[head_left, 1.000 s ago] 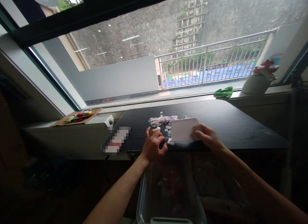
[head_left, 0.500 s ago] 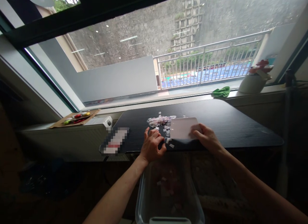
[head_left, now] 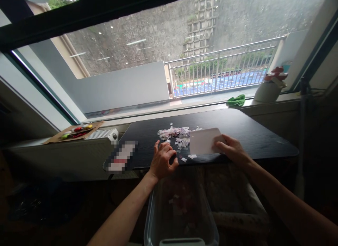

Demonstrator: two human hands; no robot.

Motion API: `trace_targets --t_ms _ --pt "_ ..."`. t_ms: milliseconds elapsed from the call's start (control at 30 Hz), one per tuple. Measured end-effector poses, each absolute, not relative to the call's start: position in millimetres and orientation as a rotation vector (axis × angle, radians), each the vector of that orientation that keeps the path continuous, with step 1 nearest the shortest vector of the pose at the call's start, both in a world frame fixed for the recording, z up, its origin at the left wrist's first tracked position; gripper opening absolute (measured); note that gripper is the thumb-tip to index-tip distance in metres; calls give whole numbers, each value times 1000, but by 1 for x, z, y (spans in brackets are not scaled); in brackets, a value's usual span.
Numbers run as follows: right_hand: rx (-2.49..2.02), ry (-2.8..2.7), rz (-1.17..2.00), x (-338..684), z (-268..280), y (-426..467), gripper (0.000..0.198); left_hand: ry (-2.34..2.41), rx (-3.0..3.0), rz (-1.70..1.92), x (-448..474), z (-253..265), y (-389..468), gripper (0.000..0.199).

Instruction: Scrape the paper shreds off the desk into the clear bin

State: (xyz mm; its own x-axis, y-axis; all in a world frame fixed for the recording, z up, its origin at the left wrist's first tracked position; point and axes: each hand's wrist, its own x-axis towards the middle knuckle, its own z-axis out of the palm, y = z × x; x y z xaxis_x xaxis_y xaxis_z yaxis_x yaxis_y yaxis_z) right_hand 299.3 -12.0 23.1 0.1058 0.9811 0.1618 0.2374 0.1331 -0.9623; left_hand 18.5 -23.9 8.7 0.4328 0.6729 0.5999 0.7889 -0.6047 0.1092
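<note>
On the black table, a loose pile of small white and pale pink paper scraps lies near the middle. My right hand grips the right edge of a flat, pale rectangular board with rounded corners. The board's left edge is beside the scraps. In front of the pile, my left hand hovers near the table's front edge, fingers bent and apart from the thumb, with nothing visible in it. Several stray scraps lie between the hands. Below the edge stands a clear plastic bin with some scraps inside.
A pixelated item occupies the table's left corner. Behind the table, the windowsill holds a green cloth and a white spray bottle with a red top. Brown cardboard with colourful items lies by the radiator at left.
The board in my right hand has moved right, away from the pile, uncovering more scraps beside it. My left hand stays at about the same place over the table edge. The view has shifted slightly.
</note>
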Motion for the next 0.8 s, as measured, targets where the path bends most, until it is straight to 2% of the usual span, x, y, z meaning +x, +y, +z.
trace_targets --t_ms 167,367,800 --pt "-1418 -1443 740 313 31 -17 17 -1273 -2493 -915 18 7 -23 10" --pt "-1425 -1402 731 326 43 -16 16 -1261 -2492 -912 17 7 -22 10" --pt "-1434 -1384 1153 339 39 4 22 -1240 -2498 -913 16 10 -24 13"
